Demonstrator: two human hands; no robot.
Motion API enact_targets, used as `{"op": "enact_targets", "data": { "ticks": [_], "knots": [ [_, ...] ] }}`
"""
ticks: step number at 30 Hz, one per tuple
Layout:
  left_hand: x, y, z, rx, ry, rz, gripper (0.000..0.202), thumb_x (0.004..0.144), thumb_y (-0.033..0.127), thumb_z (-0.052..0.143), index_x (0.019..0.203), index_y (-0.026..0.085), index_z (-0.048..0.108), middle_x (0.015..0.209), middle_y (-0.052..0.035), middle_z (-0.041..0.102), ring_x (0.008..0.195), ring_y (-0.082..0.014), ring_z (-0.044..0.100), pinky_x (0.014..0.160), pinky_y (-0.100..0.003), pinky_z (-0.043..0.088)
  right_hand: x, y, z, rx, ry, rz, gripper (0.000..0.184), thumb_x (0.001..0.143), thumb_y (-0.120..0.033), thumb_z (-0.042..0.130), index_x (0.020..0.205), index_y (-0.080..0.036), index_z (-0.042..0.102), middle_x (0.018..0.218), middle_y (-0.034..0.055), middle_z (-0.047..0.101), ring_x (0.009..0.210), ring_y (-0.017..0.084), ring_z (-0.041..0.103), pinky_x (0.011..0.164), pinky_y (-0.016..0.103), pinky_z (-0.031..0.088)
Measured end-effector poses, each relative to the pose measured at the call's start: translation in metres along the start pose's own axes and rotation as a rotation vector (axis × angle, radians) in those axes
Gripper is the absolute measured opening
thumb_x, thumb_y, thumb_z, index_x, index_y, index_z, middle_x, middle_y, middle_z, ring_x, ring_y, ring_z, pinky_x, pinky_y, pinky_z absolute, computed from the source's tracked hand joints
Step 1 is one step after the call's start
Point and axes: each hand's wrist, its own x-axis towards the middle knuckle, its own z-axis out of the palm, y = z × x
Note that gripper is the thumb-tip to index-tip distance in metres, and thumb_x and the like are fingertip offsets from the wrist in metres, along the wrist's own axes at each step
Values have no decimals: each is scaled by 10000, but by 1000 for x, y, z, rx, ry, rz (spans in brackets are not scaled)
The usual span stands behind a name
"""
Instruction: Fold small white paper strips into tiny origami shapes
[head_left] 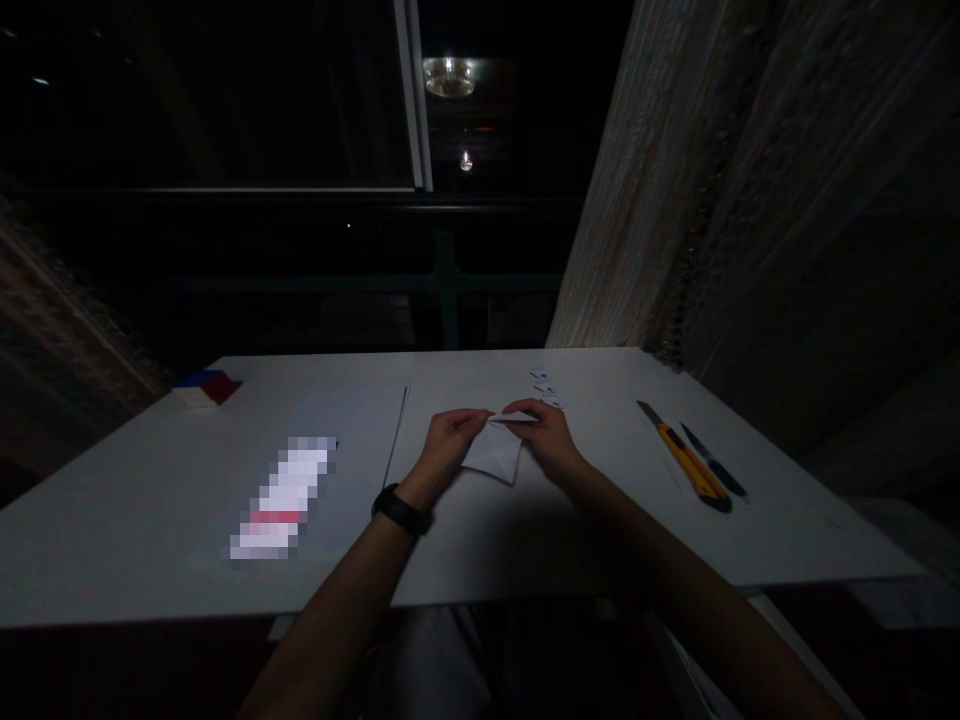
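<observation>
A small folded sheet of white paper [495, 452] is held between both hands over the middle of the white table. My left hand [453, 440], with a dark band on its wrist, pinches the paper's upper left edge. On the other side, my right hand [551, 435] grips a raised flap at the upper right with thumb and fingers closed. The lower corner of the paper points toward me. Just beyond my right hand lie several small white pieces with dark marks [541, 385], too dim to make out.
To the right, a yellow utility knife [691, 465] lies beside a dark-handled knife [714, 462]. A lit, blurred-out screen [285, 500] rests on white sheets [367, 430] at the left. A coloured cube [204, 388] sits near the far left edge; curtains [615, 180] hang behind.
</observation>
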Motion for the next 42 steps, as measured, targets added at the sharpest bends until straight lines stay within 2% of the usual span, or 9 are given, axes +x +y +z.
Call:
{"op": "enact_targets", "data": {
  "ticks": [7,13,19,23,29,32,36,42],
  "knots": [
    [1,1,-1,142,27,36,313,645,336,671,857,107,695,830,-112,696,741,-192,625,682,-293,468,1,-1,-1,-16,-46,-22,233,536,-204,706,762,-184,655,814,21,662,726,163,618,694,303,478],
    [-1,5,-1,268,30,72,264,621,267,679,841,124,704,818,-102,701,761,-206,633,701,-302,478,2,2,-1,-43,-24,-16,218,526,-225,713,728,-175,647,745,19,660,704,173,616,672,304,475],
    [-1,5,-1,338,25,109,247,634,273,662,838,141,707,818,-96,703,765,-206,636,702,-301,477,2,7,-1,4,-22,25,229,537,-239,711,747,-177,646,726,13,657,671,158,611,649,284,464],
    [-1,5,-2,325,23,95,253,626,280,666,832,139,707,794,-97,702,732,-202,633,661,-293,473,0,4,1,-5,3,23,230,521,-238,717,730,-170,649,731,18,658,674,160,606,648,285,459],
    [-2,6,0,203,63,-18,244,600,272,692,781,109,701,696,-86,690,598,-163,602,557,-257,443,0,-2,-1,-64,-16,-33,205,554,-275,711,723,-175,652,732,22,650,693,161,584,669,292,446],
    [-2,6,1,144,65,-38,239,584,276,710,754,109,700,695,-82,688,604,-159,599,576,-261,445,2,-1,-4,-106,-24,-84,206,588,-309,701,738,-178,650,756,26,649,726,165,578,711,304,437],
    [-4,7,3,142,63,11,226,567,259,722,742,117,702,743,-86,690,672,-167,603,647,-278,454,4,2,-4,-175,-25,-143,185,619,-309,683,749,-183,645,776,25,652,775,171,577,755,313,422],
    [-5,9,2,139,25,4,264,565,238,717,799,117,701,751,-91,688,652,-159,598,619,-273,448,4,0,-5,-213,-104,-141,173,650,-272,652,804,-192,654,814,28,662,755,162,588,707,300,435]
  ]
}}
